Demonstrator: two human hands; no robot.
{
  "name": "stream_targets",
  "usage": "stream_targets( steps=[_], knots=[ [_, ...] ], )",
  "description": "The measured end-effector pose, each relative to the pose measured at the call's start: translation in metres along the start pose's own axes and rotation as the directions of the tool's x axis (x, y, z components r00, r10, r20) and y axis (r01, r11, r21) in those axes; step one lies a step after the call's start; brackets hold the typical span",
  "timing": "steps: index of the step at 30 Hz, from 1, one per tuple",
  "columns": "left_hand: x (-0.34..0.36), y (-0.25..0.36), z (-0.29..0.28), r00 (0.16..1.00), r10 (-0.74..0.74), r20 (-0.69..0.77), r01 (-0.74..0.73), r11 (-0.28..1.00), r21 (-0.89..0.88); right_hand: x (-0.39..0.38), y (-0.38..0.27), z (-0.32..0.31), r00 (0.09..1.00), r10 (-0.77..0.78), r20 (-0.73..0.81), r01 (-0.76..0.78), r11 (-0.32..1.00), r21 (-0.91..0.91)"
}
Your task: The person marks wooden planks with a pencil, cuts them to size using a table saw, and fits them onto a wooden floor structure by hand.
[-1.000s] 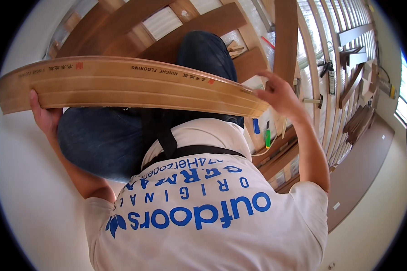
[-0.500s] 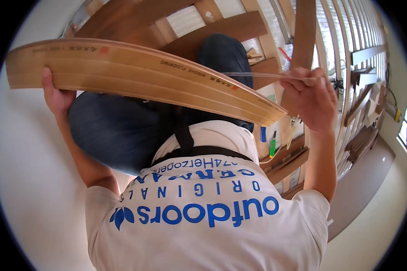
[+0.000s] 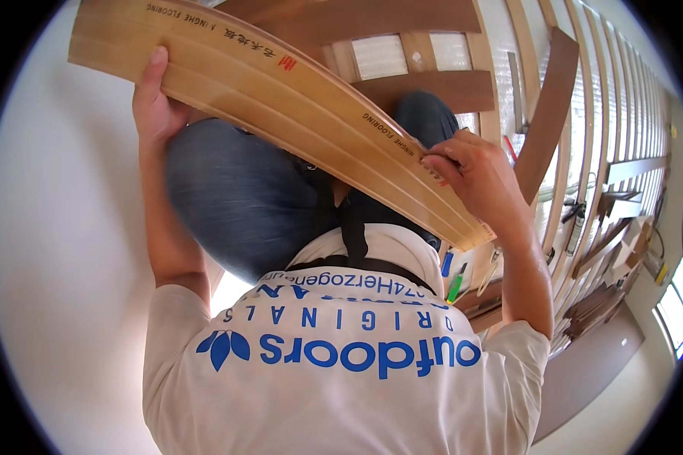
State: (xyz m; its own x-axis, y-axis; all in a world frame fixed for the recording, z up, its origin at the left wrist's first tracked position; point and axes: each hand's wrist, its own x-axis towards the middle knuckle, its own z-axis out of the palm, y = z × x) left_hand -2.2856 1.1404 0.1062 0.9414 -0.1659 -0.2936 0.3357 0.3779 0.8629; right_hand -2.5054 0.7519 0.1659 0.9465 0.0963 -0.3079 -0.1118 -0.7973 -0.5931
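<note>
A long floor plank lies slantwise across my raised knees, its tan grooved underside facing me. It runs from the upper left down to the right. My left hand grips its near edge toward the left end, thumb on the tan face and fingers out of sight beneath. Near the other end, my right hand is closed at the far edge, with thumb and bent forefinger pinched against the plank. No clear strip can be made out in the right hand.
Dark brown planks lie across wooden battens over silvery sheeting. Another loose plank slants across the battens. By my right hip are a green-handled tool and a small blue object. A white wall rises at left; stacked planks lie right.
My right hand has moved left onto the plank's far edge; the clear strip stretched from it is no longer visible. The plank now tilts more steeply, its left end higher in view.
</note>
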Motion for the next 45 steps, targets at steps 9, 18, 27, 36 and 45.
stream_targets(
  steps=[9,18,27,36,45],
  knots=[
    [0.006,-0.006,-0.013,0.992,-0.019,0.121,0.028,0.997,-0.076,0.019,-0.005,-0.035,0.998,-0.065,0.006,0.040,0.681,0.732],
    [-0.002,0.000,0.003,0.993,-0.020,0.114,0.026,0.999,-0.048,0.054,-0.033,-0.075,0.913,-0.043,-0.405,0.356,-0.403,0.843],
    [-0.007,0.006,0.013,0.949,0.124,0.290,-0.061,0.975,-0.215,0.130,-0.128,-0.014,0.962,-0.107,-0.249,0.193,0.916,0.352],
    [-0.005,0.004,0.016,0.954,0.115,0.278,-0.040,0.964,-0.262,0.160,-0.144,-0.074,0.943,-0.140,-0.302,0.297,0.763,0.574],
    [-0.003,0.006,0.016,0.924,0.148,0.353,-0.062,0.968,-0.244,0.201,-0.157,-0.139,0.686,0.065,-0.725,0.691,0.252,0.677]
  ],
)
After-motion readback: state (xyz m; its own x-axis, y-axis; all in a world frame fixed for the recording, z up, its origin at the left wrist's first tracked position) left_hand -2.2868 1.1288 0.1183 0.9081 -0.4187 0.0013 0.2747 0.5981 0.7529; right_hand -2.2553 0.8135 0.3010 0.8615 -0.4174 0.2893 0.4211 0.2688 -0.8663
